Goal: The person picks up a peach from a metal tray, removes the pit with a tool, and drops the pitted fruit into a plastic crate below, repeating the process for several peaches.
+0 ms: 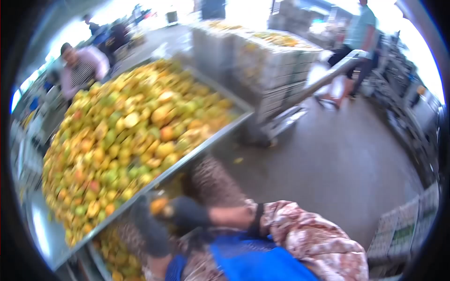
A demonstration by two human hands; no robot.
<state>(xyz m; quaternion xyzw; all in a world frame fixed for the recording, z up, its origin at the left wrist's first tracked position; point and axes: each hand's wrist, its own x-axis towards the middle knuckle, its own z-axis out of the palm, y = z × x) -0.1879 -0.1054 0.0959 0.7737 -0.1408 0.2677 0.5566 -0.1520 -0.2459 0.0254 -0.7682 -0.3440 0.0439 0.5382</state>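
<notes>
My left hand, in a dark glove, is below the metal rim of a large table heaped with yellow, green and orange fruit. My right hand, also dark-gloved, is close beside it. Between the two hands sits an orange-yellow fruit, touching the right glove's fingertips. Motion blur smears both gloves, and the left fingers cannot be told apart. More fruit lies lower down, under the table's rim.
Stacked crates with fruit on top stand behind the table, beside a slanting metal bar. A person is across the table; another person stands at the back right. A pale crate is at the lower right.
</notes>
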